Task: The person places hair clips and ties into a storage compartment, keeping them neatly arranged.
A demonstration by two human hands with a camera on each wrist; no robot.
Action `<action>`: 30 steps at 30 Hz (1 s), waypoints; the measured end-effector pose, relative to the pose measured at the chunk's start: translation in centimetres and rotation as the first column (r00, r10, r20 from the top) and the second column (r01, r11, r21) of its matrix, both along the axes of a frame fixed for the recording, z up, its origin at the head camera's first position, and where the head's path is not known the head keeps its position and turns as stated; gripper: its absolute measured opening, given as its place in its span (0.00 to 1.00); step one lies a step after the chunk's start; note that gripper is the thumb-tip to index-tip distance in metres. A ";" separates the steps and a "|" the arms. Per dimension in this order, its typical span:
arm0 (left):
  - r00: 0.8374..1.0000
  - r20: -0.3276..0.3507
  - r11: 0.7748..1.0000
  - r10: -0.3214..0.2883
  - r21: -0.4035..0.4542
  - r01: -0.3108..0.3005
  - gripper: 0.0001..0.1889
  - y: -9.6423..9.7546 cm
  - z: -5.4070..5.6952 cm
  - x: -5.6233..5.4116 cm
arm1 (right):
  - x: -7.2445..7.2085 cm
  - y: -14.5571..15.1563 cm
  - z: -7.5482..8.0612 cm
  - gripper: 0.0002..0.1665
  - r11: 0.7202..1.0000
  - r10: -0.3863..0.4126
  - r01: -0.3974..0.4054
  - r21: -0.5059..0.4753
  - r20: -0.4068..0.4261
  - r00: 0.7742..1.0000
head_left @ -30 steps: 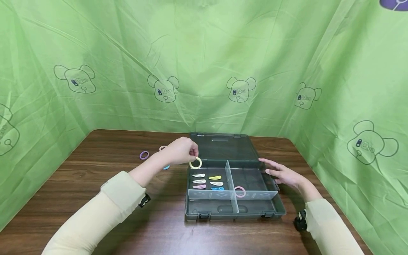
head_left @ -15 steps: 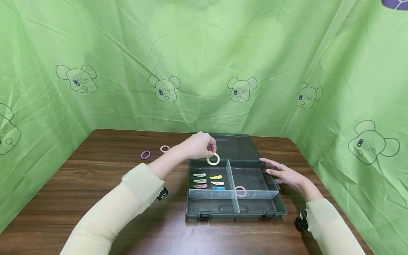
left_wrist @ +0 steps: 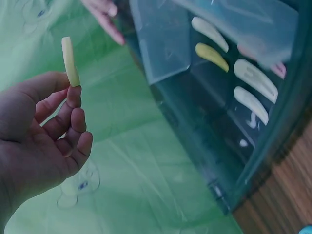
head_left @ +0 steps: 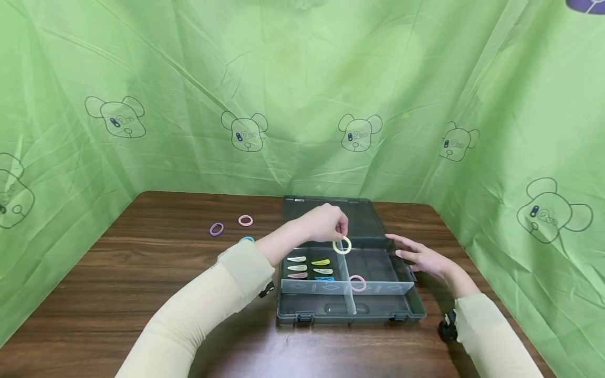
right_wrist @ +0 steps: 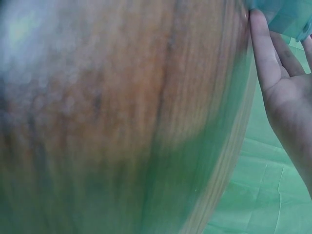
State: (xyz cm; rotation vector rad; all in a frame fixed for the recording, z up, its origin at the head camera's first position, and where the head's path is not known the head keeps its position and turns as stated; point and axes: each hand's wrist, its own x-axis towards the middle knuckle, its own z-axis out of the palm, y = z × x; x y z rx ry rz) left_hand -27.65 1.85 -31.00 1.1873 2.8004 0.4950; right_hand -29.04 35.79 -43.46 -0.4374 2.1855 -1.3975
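Observation:
My left hand (head_left: 325, 223) pinches a pale yellow hair tie (head_left: 348, 251) between thumb and fingertips, above the divider of the dark grey storage box (head_left: 302, 319); the left wrist view shows the hair tie (left_wrist: 70, 61) edge-on. With fingers extended, my right hand (head_left: 425, 261) rests against the box's right side. Several snap hair clips (head_left: 323, 271) in white, yellow, pink and blue lie in rows in the back left compartment. A pink hair tie (head_left: 359, 283) leans in the right compartment by the front divider.
On the wooden table (head_left: 118, 273), left of the box, lie a purple hair tie (head_left: 216, 229), a pink ring (head_left: 245, 220) and a blue ring (head_left: 247, 239), partly hidden by my left arm. The raised lid (head_left: 364, 218) leans back. Green cloth (head_left: 302, 79) surrounds the table.
My left hand has moved right with the pale yellow hair tie, from the box's left edge to over its middle divider. My right hand has stayed in place.

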 end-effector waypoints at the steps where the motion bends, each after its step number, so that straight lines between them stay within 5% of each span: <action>1: 1.000 0.001 1.000 -0.005 -0.013 0.005 0.04 0.4 -0.2 0.0 | -0.1 0.0 0.0 0.34 1.000 -0.001 0.001 -0.005 0.005 1.000; 7: 0.999 0.005 0.997 -0.039 -0.059 0.039 0.04 2.8 -1.7 -0.2 | -0.4 -0.2 -0.2 0.33 1.000 -0.006 0.007 -0.027 0.023 1.000; 20: 0.990 0.026 0.990 -0.141 -0.012 0.141 0.03 6.5 -5.5 -2.1 | -0.5 -0.1 -0.4 0.35 0.998 0.009 -0.007 -0.070 0.036 0.999; 30: 0.960 0.047 0.960 -0.277 -0.026 0.279 0.01 8.4 -7.8 -2.7 | -0.7 0.0 -0.5 0.35 0.998 0.005 -0.004 -0.055 0.020 1.000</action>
